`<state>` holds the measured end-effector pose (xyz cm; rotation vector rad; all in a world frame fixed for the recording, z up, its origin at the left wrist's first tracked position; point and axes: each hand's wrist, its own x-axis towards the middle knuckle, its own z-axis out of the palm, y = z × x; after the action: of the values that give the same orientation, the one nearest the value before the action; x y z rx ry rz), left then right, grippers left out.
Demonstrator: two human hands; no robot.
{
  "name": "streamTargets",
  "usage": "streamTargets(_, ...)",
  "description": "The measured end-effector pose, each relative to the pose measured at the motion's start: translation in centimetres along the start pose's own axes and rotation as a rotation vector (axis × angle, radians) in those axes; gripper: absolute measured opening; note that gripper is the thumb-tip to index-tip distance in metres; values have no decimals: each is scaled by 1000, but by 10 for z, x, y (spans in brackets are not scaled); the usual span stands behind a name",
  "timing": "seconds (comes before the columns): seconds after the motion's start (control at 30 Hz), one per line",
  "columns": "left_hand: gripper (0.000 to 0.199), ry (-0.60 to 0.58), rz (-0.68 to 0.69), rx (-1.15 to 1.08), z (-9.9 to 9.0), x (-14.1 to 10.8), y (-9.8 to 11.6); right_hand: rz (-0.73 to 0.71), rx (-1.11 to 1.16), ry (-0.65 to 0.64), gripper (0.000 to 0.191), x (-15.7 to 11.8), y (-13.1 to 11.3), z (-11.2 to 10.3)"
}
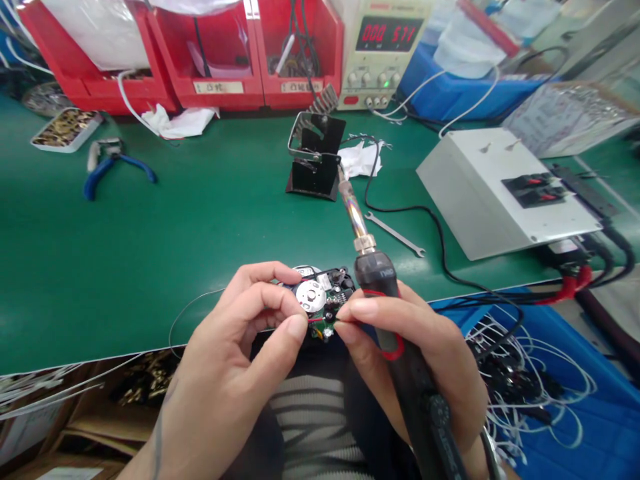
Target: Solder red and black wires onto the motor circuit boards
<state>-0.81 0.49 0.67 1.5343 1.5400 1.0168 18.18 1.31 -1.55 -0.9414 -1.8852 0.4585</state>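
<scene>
At the bench's front edge lies a small electronic assembly with a green board and a round silver disc. My left hand is closed at its lower left, thumb and forefinger pinching a thin red wire. A black soldering iron rests in my right hand, its tip pointing away from me towards the stand. The thumb and forefinger of that hand meet at the board's right side, by the wire's other end. My fingers hide part of the assembly.
Beyond the hands stand a black soldering iron stand, a wrench and a grey switch box. Blue-handled pliers lie left. Red bins and a power supply line the back. A black cord crosses the right.
</scene>
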Motion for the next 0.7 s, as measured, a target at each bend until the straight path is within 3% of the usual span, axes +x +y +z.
streamTargets(0.1, 18, 28, 88, 135, 3, -3, 3, -48, 49, -19, 42, -2, 5, 0)
streamTargets(0.23, 16, 68, 184, 261, 9, -8, 3, -7, 64, -69, 41, -5, 6, -1)
streamTargets(0.53, 15, -3, 119, 261, 6, -8, -1, 65, 62, 31, 30, 3, 2, -1)
streamTargets(0.7, 14, 28, 142, 257, 6, -10, -4, 156, 18, 136, 35, -8, 4, -21)
